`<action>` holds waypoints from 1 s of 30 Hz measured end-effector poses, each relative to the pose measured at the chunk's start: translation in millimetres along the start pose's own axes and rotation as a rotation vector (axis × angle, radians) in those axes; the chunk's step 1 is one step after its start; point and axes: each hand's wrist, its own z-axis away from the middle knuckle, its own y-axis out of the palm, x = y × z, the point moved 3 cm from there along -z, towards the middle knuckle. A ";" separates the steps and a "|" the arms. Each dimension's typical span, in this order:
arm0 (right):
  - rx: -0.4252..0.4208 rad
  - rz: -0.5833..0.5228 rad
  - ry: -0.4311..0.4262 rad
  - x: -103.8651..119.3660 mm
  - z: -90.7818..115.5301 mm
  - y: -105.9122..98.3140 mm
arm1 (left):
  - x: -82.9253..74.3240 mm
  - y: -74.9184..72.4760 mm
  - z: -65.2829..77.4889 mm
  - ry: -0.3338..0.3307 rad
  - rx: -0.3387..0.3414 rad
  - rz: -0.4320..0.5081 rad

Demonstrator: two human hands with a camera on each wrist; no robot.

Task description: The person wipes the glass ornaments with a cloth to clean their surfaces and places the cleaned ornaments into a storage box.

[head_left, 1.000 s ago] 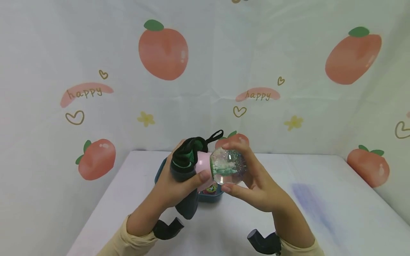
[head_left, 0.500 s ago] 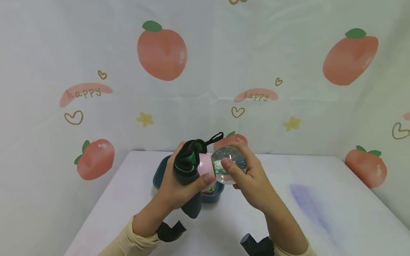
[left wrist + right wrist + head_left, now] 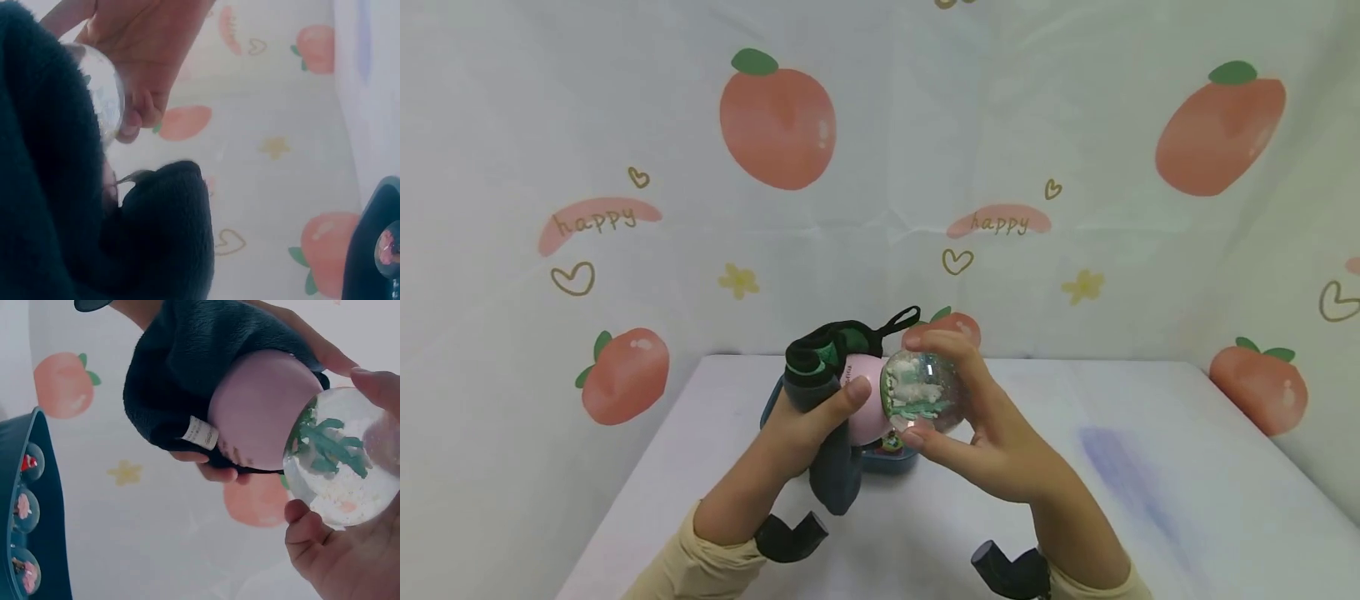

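Observation:
Above the table, both hands hold a snow globe (image 3: 921, 385) lying on its side. Its pink base (image 3: 867, 408) points left, and white and green figures show inside the clear ball. My left hand (image 3: 801, 437) grips the base through a dark cloth (image 3: 837, 479) with a green-edged fold and a black hanging loop, its thumb pressing on the pink surface. My right hand (image 3: 1000, 442) holds the ball between thumb below and fingers above. In the right wrist view, a white label (image 3: 200, 433) hangs from the cloth beside the base.
Behind the hands on the white table (image 3: 1075, 500) stands a blue bin (image 3: 889, 463), partly hidden. Several small globes with coloured figures, such as one globe (image 3: 25, 509), lie in it. A fruit-printed curtain (image 3: 887, 167) hangs behind the table.
My right thumb has gone from the front of the ball down to its lower edge. The globe has turned, showing more of its white figures, and shifted slightly left with the cloth.

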 end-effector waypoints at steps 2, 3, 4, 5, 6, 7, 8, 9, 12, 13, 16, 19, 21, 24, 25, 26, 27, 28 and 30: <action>-0.026 0.030 0.052 -0.3 1.8 -1.2 | -2.6 2.4 -1.0 0.054 -0.020 -0.003; -0.043 0.050 0.099 -0.8 2.9 -1.6 | -3.8 3.8 -1.6 0.088 -0.033 -0.010; -0.059 0.063 0.157 -1.5 4.4 -2.0 | -5.4 5.3 -2.2 0.124 -0.048 -0.027; -0.079 0.082 0.222 -2.2 5.7 -2.3 | -6.7 6.7 -2.7 0.156 -0.061 -0.046; -0.098 0.110 0.282 -2.7 7.3 -2.6 | -7.7 7.9 -2.8 0.182 -0.073 -0.068; -0.116 0.129 0.327 -3.3 8.3 -2.7 | -8.1 8.9 -2.8 0.200 -0.079 -0.082; -0.126 0.142 0.365 -3.7 9.1 -2.6 | -8.4 9.7 -2.9 0.213 -0.080 -0.092; -0.133 0.150 0.383 -3.8 9.2 -2.6 | -8.2 10.2 -2.7 0.219 -0.078 -0.098; -0.138 0.155 0.367 -2.8 7.4 -2.4 | -7.1 9.5 -1.9 0.198 -0.055 -0.074; -0.129 0.143 0.347 -2.5 6.4 -2.5 | -7.2 8.8 -1.8 0.191 -0.047 -0.063; -0.091 0.084 0.277 -1.7 3.7 -2.7 | -7.9 5.8 -1.5 0.174 -0.037 -0.060; -0.057 0.022 0.196 -1.7 0.3 -1.9 | -9.0 2.3 -0.9 0.167 -0.032 -0.067; -0.044 -0.009 0.135 -1.7 -1.8 -1.7 | -9.3 0.8 -0.5 0.157 -0.019 -0.077; -0.032 -0.029 0.066 -2.3 -2.7 -2.5 | -9.5 -0.7 -0.3 0.140 0.015 -0.069; -0.029 -0.033 0.047 -2.5 -2.3 -2.9 | -8.9 -1.3 0.3 0.126 0.029 -0.062; -0.025 -0.033 0.026 -2.5 -1.4 -3.3 | -8.0 -2.0 0.7 0.111 0.047 -0.046; -0.022 -0.027 0.002 -2.3 -0.6 -3.6 | -7.1 -2.6 1.2 0.093 0.062 -0.023; -0.021 -0.020 -0.021 -2.1 0.0 -3.8 | -6.4 -3.1 1.6 0.077 0.077 0.001; -0.012 -0.018 -0.082 -1.1 0.0 -3.3 | -4.3 -4.5 3.0 0.036 0.095 0.039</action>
